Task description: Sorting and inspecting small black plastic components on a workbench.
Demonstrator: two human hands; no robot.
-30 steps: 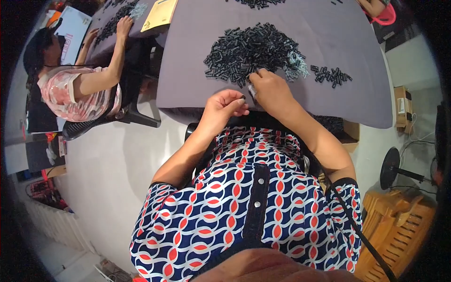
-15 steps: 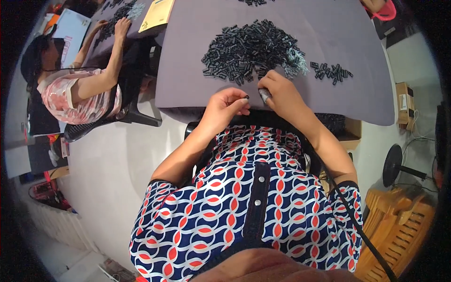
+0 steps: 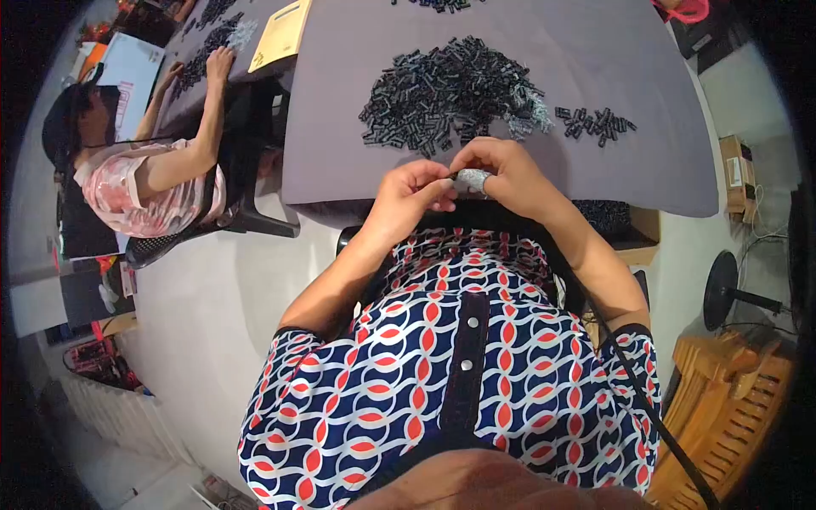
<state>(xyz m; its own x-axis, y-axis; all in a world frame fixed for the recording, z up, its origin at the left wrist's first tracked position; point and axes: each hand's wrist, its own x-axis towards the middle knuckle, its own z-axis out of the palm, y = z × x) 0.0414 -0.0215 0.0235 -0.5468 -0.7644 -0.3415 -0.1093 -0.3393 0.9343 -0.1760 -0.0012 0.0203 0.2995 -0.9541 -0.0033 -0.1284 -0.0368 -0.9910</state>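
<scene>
Close to the table's near edge, my left hand (image 3: 408, 194) pinches a small black piece (image 3: 453, 177) between thumb and fingertips. My right hand (image 3: 512, 177) meets it from the other side, its fingers closed; whatever they grip is too small or hidden to name. A silvery wrapping (image 3: 473, 180) covers the right thumb. Just beyond both hands lies a large heap of small black tube-like pieces (image 3: 442, 93). On its right side sits a patch of thin silvery-clear pieces (image 3: 531, 110). Farther right is a smaller scatter of black pieces (image 3: 595, 124).
A grey cloth covers the table (image 3: 629, 170). Below its right edge stands an open cardboard box (image 3: 642, 234) with dark contents. At left, another person (image 3: 149, 178) works over similar heaps, near a yellow booklet (image 3: 280, 34). A fan (image 3: 722, 289) and wooden chair (image 3: 722, 391) are at right.
My right hand has moved left from the heap's near edge, and its fingertips now meet those of my left hand at the black piece. The left hand has barely moved.
</scene>
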